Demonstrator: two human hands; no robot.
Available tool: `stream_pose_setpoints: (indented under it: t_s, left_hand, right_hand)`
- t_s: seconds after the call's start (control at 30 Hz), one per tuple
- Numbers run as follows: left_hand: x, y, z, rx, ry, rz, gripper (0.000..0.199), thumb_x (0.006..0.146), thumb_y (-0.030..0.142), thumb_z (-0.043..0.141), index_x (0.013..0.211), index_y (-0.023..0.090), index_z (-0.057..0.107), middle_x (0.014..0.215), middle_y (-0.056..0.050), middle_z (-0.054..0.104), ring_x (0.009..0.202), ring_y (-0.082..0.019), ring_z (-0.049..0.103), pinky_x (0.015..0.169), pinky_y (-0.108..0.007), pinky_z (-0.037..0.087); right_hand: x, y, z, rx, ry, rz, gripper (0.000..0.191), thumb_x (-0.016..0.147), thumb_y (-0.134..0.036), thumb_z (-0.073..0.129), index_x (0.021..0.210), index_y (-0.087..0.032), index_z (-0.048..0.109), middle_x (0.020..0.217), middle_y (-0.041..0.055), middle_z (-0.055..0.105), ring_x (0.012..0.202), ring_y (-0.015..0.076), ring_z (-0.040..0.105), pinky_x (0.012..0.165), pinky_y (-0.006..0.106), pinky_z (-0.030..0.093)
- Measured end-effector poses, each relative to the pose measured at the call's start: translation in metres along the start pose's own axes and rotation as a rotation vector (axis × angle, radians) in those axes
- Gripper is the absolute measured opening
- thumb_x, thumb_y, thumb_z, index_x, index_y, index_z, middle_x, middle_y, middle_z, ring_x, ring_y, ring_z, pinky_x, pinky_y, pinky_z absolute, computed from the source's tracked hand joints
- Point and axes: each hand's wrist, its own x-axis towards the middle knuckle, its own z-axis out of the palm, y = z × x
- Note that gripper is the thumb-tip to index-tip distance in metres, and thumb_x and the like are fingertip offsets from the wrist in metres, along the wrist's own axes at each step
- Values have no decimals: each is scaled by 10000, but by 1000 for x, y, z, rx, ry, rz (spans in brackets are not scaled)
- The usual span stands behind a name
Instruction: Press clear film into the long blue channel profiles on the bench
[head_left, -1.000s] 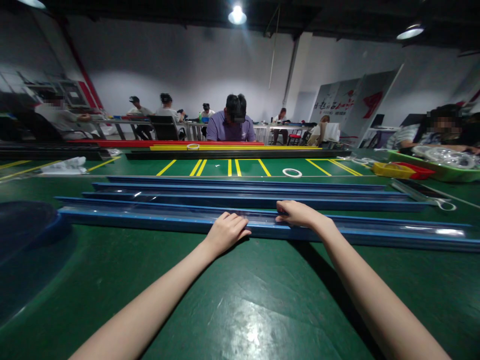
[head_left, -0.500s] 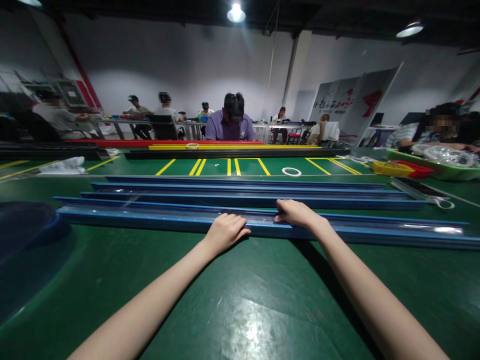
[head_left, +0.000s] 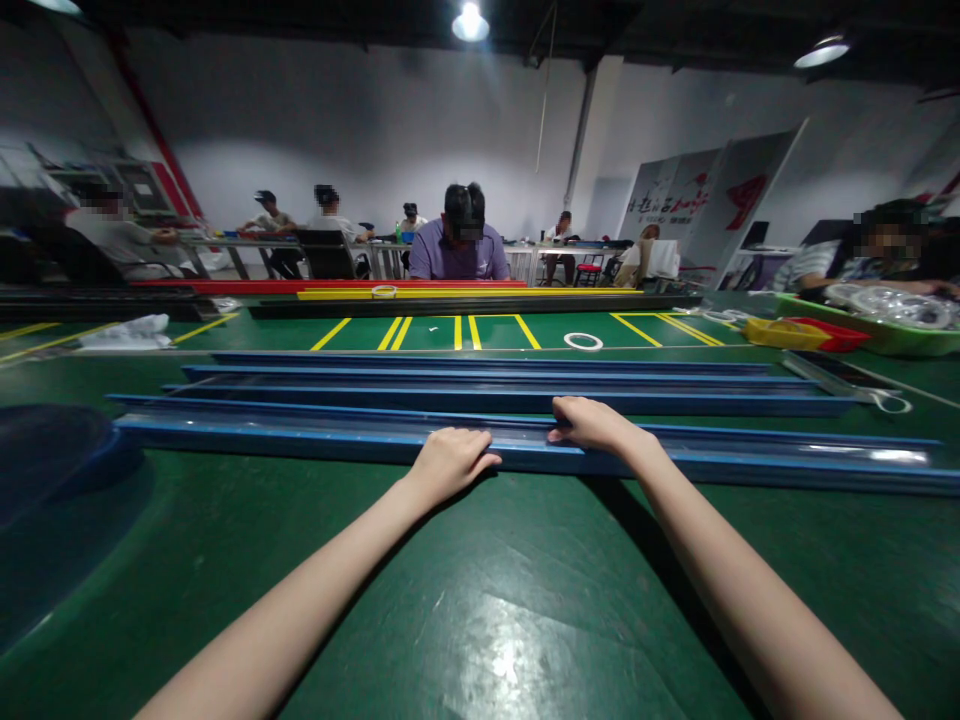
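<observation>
A long blue channel (head_left: 300,437) lies across the green table (head_left: 420,590), the nearest of several blue channels. My left hand (head_left: 454,462) is closed over its near wall, fingers curled inside and thumb on the outer side. Farther right, my right hand (head_left: 592,425) grips the far wall of the same channel, its fingers bent over the edge. Clear plastic film lines the trough between the hands. Behind it more blue channels (head_left: 660,402) lie parallel, close together.
A blue round object (head_left: 60,470) stands at the left. Beyond are a white ring (head_left: 583,342), black strips (head_left: 465,307), a yellow tray (head_left: 784,336), a green tray (head_left: 900,345) and a phone-like object (head_left: 840,372). A person (head_left: 459,245) sits opposite.
Both hands keep almost the same place and grip on the channel. The highlights on the film inside the channels have shifted slightly.
</observation>
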Motion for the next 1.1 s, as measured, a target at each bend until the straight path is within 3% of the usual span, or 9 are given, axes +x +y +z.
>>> stream_pose_setpoints:
  t_s: [0.3,0.57,1.1]
  left_hand:
    - [0,0,-1,-9,-37,-27,294,863,426,371,762,184,505,692,-23,621,638,-158,583,548,-236,374]
    - [0,1,-1,13,-36,-36,301,866,427,366,743,184,494,680,-14,622,630,-160,587,523,-236,351]
    - [-1,4,-1,25,-15,-38,303,868,412,367,755,173,516,708,-22,616,665,-163,575,555,-245,355]
  right_hand:
    - [-2,-1,0,3,-4,-25,197,742,-352,539,845,-190,494,891,68,596,769,181,549,580,240,339]
    - [0,10,4,41,-15,-109,128,705,-210,525,824,-190,481,878,58,576,748,164,522,584,225,323]
    - [0,8,3,12,7,-53,152,676,-228,560,807,-177,504,842,69,598,728,176,534,551,229,307]
